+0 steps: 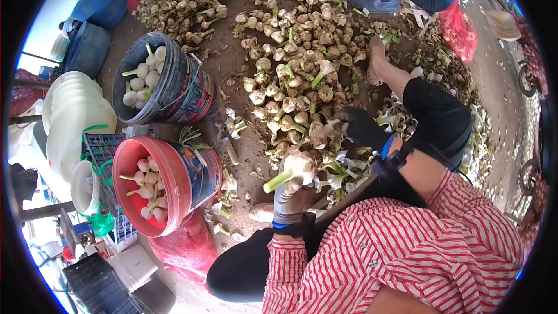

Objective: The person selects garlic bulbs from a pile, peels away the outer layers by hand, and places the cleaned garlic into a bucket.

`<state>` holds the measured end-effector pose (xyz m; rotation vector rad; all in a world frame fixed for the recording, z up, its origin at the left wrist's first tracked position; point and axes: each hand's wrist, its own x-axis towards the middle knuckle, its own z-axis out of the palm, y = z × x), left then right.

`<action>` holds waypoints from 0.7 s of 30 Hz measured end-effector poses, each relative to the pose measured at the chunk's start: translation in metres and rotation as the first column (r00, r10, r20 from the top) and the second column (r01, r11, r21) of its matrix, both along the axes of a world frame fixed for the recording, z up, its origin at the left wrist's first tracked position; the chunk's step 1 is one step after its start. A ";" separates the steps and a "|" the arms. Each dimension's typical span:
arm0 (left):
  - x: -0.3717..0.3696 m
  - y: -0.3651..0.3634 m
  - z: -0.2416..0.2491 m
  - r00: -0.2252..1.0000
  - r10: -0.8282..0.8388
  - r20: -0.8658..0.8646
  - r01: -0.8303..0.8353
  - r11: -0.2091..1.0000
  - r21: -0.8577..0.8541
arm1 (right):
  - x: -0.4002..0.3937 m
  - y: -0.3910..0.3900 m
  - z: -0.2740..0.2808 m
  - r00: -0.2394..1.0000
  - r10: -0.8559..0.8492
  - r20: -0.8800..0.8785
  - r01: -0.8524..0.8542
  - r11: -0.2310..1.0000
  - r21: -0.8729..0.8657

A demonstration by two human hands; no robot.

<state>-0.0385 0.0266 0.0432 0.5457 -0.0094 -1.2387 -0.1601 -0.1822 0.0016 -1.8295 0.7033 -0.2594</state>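
Note:
My left hand [290, 200], in a pale glove, is closed around a large garlic bulb [300, 167] whose cut green stem points left. My right hand [361, 126], in a dark glove, has its fingers closed at a brownish clump [321, 134], too indistinct to name, just above and right of the bulb. A big heap of unpeeled garlic [285, 75] lies on the ground beyond both hands. Loose peels [340, 177] are scattered below my right hand.
At the left stand a dark bucket [165, 84] and a red bucket [174, 183], both holding white bulbs. A trowel-like tool [228, 146] lies beside them. Another person's shoe [378, 4] is at the top, near a red bag [458, 30].

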 end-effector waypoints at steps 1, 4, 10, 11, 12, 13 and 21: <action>0.000 0.000 0.001 1.000 0.001 0.010 -0.001 1.000 0.021 | -0.010 -0.013 -0.010 0.951 0.244 -0.188 -0.274 0.950 -0.153; 0.004 -0.001 -0.009 0.996 -0.015 0.088 0.011 0.999 0.047 | -0.013 -0.003 0.002 0.908 0.389 -0.155 -0.418 0.863 -0.285; -0.004 -0.021 0.006 0.941 0.100 0.323 -0.187 0.949 0.254 | 0.021 0.048 0.072 0.974 0.220 -0.052 -0.223 0.897 -0.382; -0.004 -0.020 0.006 0.941 0.100 0.323 -0.187 0.949 0.253 | 0.022 0.051 0.070 0.974 0.220 -0.051 -0.223 0.897 -0.382; -0.004 -0.020 0.005 0.895 0.088 0.438 -0.234 0.927 0.292 | 0.022 0.052 0.065 0.981 0.192 -0.040 -0.193 0.908 -0.372; -0.004 -0.019 0.003 0.836 0.067 0.545 -0.284 0.902 0.325 | 0.023 0.053 0.060 0.986 0.163 -0.030 -0.163 0.918 -0.360; -0.007 -0.013 0.008 0.777 -0.141 0.614 -0.114 0.927 0.357 | 0.020 0.031 0.026 0.950 0.208 -0.234 -0.272 0.918 -0.290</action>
